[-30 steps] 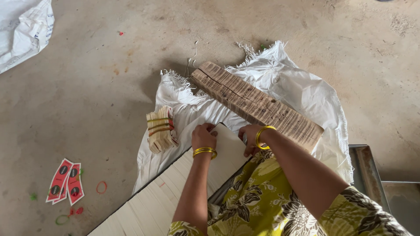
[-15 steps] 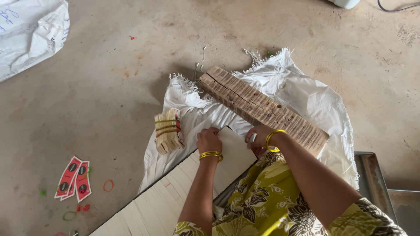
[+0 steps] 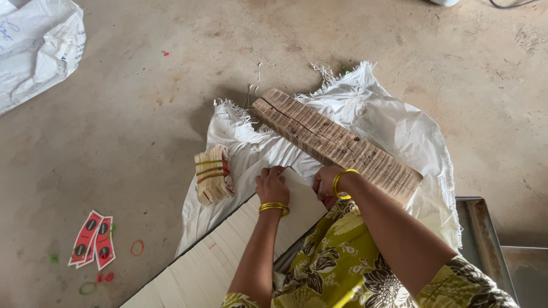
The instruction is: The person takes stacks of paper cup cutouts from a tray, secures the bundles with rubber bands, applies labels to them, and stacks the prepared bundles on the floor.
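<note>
The long stack of cream card strips (image 3: 228, 259) lies on the floor, its far end right under both hands, running back toward the person's left knee. The left hand (image 3: 272, 185) sits curled on top of that end, fingers bent down over the edge, as if pinching off a portion of strips; how much it has gripped I cannot tell. The right hand (image 3: 325, 185), just beside it, is half closed against the stack's corner, thumb side pressed in, seemingly steadying the pile so it does not slide.

Just beyond the right hand a scored wooden board (image 3: 337, 145) lies slantwise on a white woven sack (image 3: 394, 122), which seems spread there to keep the work off the concrete floor (image 3: 142, 102). To the left of the left hand, near but apart, rests 1 bundle of strips (image 3: 212, 181) bound with rubber bands.

Farther off to the left, 2 red labels (image 3: 91, 239) and loose rubber bands (image 3: 137, 247) lie on the floor. Another white sack (image 3: 34, 51) sits well away at the far left, and a metal tray (image 3: 485, 228) lies behind the right arm.
</note>
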